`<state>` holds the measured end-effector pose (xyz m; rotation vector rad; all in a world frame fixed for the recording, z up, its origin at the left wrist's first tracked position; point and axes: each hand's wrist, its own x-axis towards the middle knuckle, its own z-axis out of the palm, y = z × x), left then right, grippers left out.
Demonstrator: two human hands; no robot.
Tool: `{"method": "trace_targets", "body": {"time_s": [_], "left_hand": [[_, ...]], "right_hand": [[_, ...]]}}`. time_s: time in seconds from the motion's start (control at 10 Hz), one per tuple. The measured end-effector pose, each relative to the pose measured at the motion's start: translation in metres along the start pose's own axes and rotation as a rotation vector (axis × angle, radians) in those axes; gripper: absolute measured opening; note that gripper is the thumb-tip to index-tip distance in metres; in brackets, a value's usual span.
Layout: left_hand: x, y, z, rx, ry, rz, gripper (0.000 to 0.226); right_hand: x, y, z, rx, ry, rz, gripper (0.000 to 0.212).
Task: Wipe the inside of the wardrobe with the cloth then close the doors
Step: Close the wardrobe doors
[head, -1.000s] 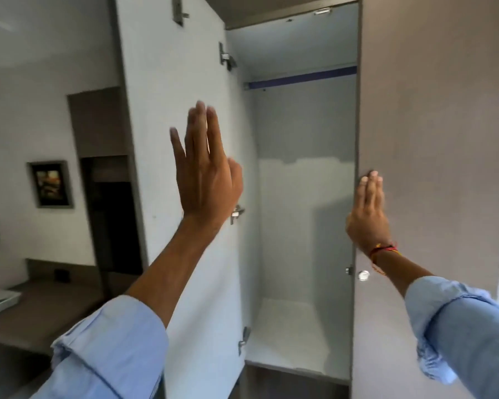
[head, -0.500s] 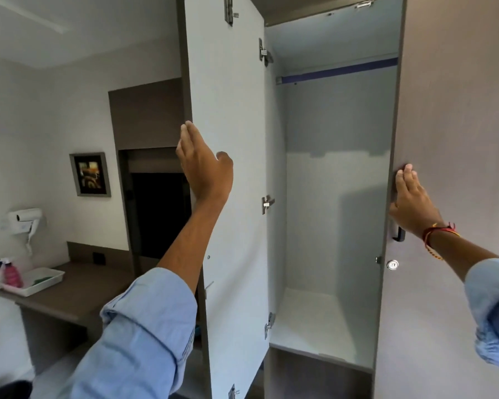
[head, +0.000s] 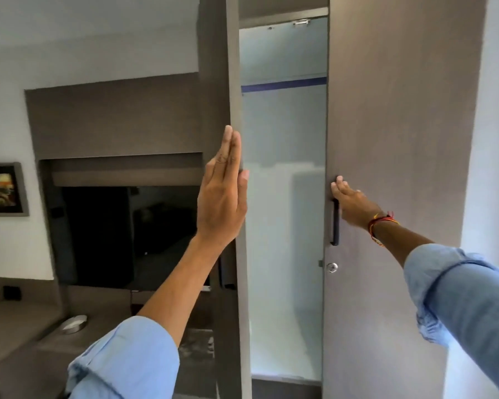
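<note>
Wardrobe [head: 283,226] interior mostly hidden by doors [head: 392,168]

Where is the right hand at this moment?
Right of centre, the right hand lies flat on the right wardrobe door, just above its black handle.

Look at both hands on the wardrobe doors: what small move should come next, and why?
Probably keep pushing the grey left wardrobe door shut with the flat left hand. A gap still shows the pale wardrobe interior, while the right hand rests on the grey right door, which looks nearly closed.
</note>
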<state>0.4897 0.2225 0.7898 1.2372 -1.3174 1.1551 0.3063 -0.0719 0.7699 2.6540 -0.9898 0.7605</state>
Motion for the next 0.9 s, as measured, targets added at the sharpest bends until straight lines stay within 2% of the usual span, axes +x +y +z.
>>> {"method": "trace_targets", "body": {"time_s": [0.1,0.2,0.4,0.7,0.8,0.9], "left_hand": [[0.003,0.015,0.051,-0.167,-0.082,-0.01,0.06],[0.004,0.028,0.107,-0.184,-0.162,-0.042,0.067],[-0.012,0.044,0.214,0.059,-0.257,-0.1,0.064],[-0.004,0.034,0.297,0.163,-0.287,-0.16,0.063],[-0.002,0.029,0.309,0.186,-0.3,-0.154,0.064],[-0.001,0.023,0.317,0.224,-0.325,-0.161,0.067]], "right_hand": [[0.001,0.008,0.004,-0.092,0.02,0.0,0.083],[0.004,0.014,0.016,-0.131,0.058,-0.008,0.094],[0.015,0.023,0.035,-0.174,0.126,-0.026,0.093],[0.021,0.047,0.049,-0.147,0.196,-0.078,0.091],[0.021,0.047,0.052,-0.098,0.209,-0.077,0.089],[0.011,0.048,0.05,0.059,0.186,-0.032,0.081]]}}
